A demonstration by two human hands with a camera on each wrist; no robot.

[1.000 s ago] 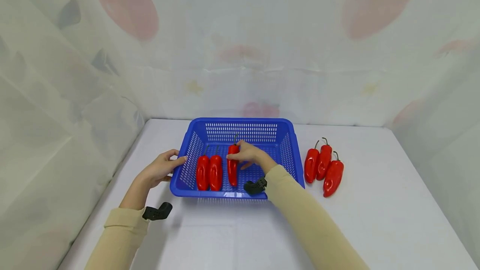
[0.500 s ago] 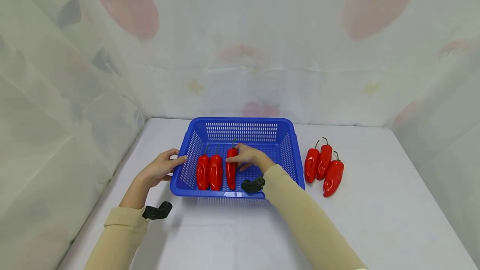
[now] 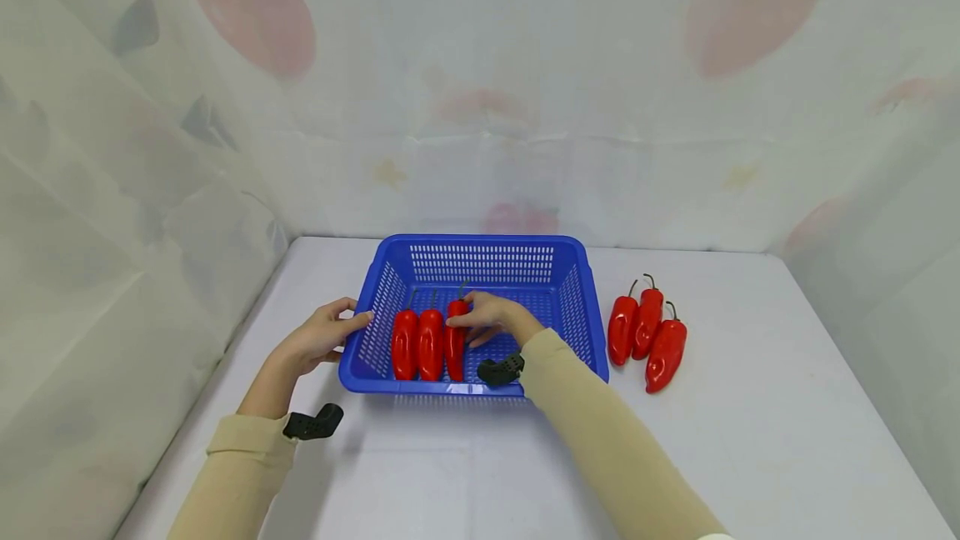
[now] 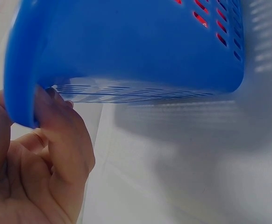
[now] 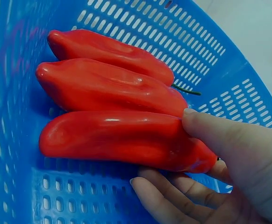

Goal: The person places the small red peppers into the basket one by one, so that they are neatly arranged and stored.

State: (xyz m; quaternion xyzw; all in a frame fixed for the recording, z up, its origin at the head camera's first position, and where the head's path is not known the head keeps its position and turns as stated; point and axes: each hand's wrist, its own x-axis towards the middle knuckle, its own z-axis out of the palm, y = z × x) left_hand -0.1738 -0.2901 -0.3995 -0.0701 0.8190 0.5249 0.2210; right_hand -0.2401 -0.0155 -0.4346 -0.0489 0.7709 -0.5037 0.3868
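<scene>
My left hand [image 3: 321, 337] grips the left rim of a blue plastic basket [image 3: 483, 388]; in the left wrist view its fingers [image 4: 68, 135] curl under the rim. Inside the basket, my right hand [image 3: 491, 317] holds a red chili pepper [image 3: 454, 348] near its stem end, thumb on one side and fingers on the other. That pepper lies alongside two more red peppers, a middle one [image 3: 431, 346] and a left one [image 3: 405, 346], all with stems pointing away from me. In the right wrist view the held pepper [image 5: 108, 135] lies right against the middle pepper [image 5: 103, 86].
To the right of the basket, three red peppers [image 3: 665, 357] lie grouped on the white table [image 3: 780, 407]. A printed white sheet [image 3: 480, 173] stands behind the table, with more sheeting at the left and right sides.
My right hand has moved the held pepper left and slightly toward me, closing the gap to the two other peppers in the basket. The left hand has stayed at the rim.
</scene>
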